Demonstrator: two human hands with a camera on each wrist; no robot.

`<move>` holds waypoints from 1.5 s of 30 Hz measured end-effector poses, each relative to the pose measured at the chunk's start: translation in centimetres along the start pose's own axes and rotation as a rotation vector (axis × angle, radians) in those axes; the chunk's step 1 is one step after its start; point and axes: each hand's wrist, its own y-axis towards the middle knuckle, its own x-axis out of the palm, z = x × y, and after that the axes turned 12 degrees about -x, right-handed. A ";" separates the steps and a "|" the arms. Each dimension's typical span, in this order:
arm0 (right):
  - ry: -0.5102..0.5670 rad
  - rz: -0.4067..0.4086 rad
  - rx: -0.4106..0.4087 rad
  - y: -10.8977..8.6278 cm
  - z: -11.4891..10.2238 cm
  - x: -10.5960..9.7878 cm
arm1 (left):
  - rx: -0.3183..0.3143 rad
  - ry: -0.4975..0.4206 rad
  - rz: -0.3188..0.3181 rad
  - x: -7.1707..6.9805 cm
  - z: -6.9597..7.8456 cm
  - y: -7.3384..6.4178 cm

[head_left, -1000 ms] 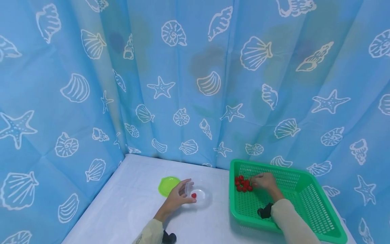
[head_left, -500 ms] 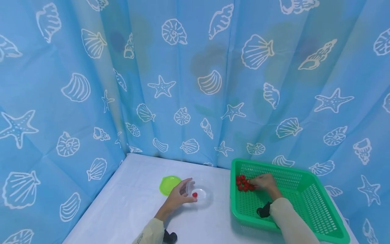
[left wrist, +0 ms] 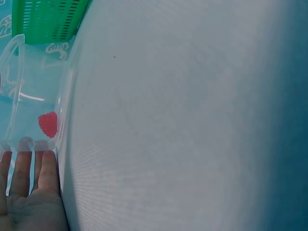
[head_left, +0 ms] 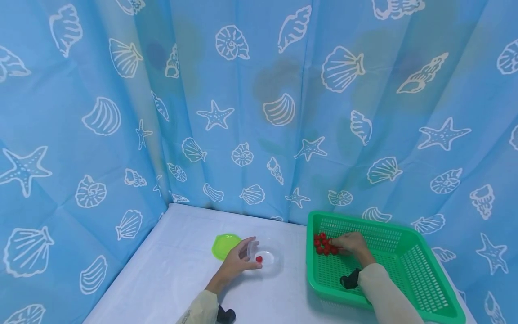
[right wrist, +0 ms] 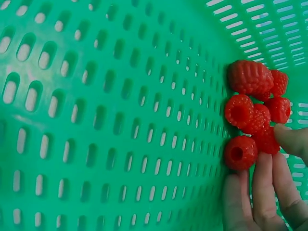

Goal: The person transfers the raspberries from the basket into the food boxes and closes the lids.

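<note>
In the head view, my left hand (head_left: 238,259) rests against the left side of a clear plastic container (head_left: 270,266), thumb on the near side. One raspberry (left wrist: 48,124) lies inside that container. The left wrist view shows straight fingers touching its wall. Over on the right, my right hand (head_left: 353,243) reaches into a green slotted basket (head_left: 435,274). Its thumb and fingertips pinch a raspberry (right wrist: 266,141) at the edge of a cluster. Several other raspberries (right wrist: 249,77) lie close together there, some showing hollow ends.
A lime-green lid (head_left: 224,246) lies on the white-covered table (head_left: 162,270), left of the container. A blue curtain (head_left: 251,112) with white shell prints stands behind and at the left. Black wrist cameras (head_left: 351,280) sit at both cuffs.
My right hand has shifted slightly left onto the raspberries and its fingers have closed in on one. The left hand stays at the container. The whole head view has shifted a little.
</note>
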 end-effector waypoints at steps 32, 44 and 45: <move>0.556 0.067 0.039 -0.4 0.2 -1.5 | 0.011 0.004 0.003 0.0 -0.4 0.5; 0.584 0.045 0.000 -0.2 0.1 -1.5 | 0.001 0.004 0.010 0.0 -0.5 0.5; 0.586 0.044 0.001 -0.1 0.0 -1.5 | 0.003 0.004 0.010 0.0 -0.5 0.5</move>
